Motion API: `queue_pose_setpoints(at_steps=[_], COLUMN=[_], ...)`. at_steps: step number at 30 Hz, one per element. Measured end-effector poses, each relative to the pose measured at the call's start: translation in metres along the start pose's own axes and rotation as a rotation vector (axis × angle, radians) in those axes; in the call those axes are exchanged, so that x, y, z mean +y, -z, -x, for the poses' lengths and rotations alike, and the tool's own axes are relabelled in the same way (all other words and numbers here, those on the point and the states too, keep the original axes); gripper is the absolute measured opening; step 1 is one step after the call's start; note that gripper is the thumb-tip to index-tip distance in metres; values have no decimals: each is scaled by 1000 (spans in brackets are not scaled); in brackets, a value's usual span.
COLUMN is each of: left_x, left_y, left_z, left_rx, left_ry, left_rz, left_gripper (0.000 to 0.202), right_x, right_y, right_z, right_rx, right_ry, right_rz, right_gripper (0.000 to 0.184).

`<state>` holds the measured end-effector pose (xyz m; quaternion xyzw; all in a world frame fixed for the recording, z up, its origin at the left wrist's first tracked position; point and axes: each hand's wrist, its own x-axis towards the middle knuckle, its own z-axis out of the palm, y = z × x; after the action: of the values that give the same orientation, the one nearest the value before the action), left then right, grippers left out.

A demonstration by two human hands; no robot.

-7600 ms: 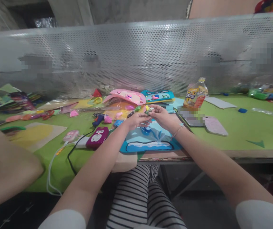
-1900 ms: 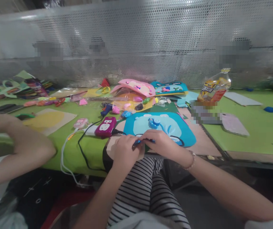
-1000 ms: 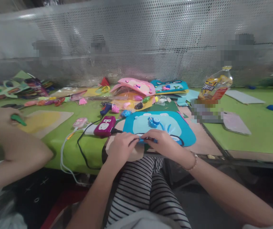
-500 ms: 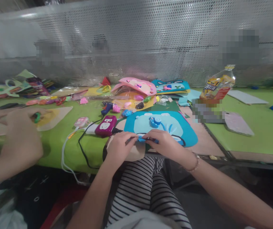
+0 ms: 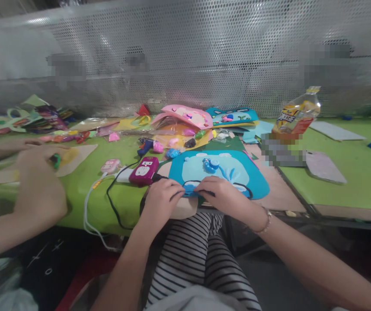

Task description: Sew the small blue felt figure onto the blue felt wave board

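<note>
Firstly, nearest the camera: striped trousers point(image 5: 179, 268), below the front edge of the bench point(image 5: 125, 201), whose covering is bright green. Just beyond, the left hand point(image 5: 164, 196) and right hand point(image 5: 222, 192) rest at the near edge of a blue sheet point(image 5: 190, 170), a short gap between them. Grip, both hands: fingers bent in close to the thumbs, touching that edge; cannot tell whether it is pinched or only pressed. A bracelet point(image 5: 266, 220) circles the right wrist. The sheet lies at the front of the bench, bearing a blue snail-like figure point(image 5: 210, 165).

Left of the sheet: a maroon box point(image 5: 144, 171), a black cable point(image 5: 107, 195), a white cable point(image 5: 86, 216) and a small pink device point(image 5: 110, 166). Farther left, another person's arm point(image 5: 41, 192) reaches over a tan sheet point(image 5: 83, 157), something green at the fingers.

Midway back: a dark blue glue gun point(image 5: 145, 147) and a blue lump point(image 5: 173, 153). To the right, a pale pink slab point(image 5: 326, 166) and a clear bottle point(image 5: 297, 117), tilted. Rear of bench: a pink sheet point(image 5: 182, 113) beside a second blue sheet point(image 5: 216, 115), both raised and curved.

Farthest, a perforated metal panel point(image 5: 179, 65) spans the width, grey and reflective.
</note>
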<state>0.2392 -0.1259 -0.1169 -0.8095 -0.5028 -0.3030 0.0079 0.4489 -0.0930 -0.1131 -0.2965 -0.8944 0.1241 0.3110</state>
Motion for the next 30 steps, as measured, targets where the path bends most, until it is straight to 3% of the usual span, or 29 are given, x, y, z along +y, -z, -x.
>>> queue_pose_setpoints(at_steps=[9,14,20,25,30], left_x=[2,11,14,14,21], left_y=[-4,2,-1,-7,-11], left_z=[9,22,35,40,40], left_rx=[66,-16,-94,-15,-13], left_ry=[-57,-85,-24,18,1], left_rz=[-93,-195,-248,-230,-278], left_gripper=[20,30,42,62,46], right_x=[0,-2,-2,-3,-3], right_y=[1,2,4,5,6], right_z=[0,1,2,2,1], right_rx=[-8,-7,10,20,92], right_ry=[-5,-21,-13,-7,-46], right_rz=[-6,-25,-47,-64,-90], right_gripper=[19,19,20,20,18])
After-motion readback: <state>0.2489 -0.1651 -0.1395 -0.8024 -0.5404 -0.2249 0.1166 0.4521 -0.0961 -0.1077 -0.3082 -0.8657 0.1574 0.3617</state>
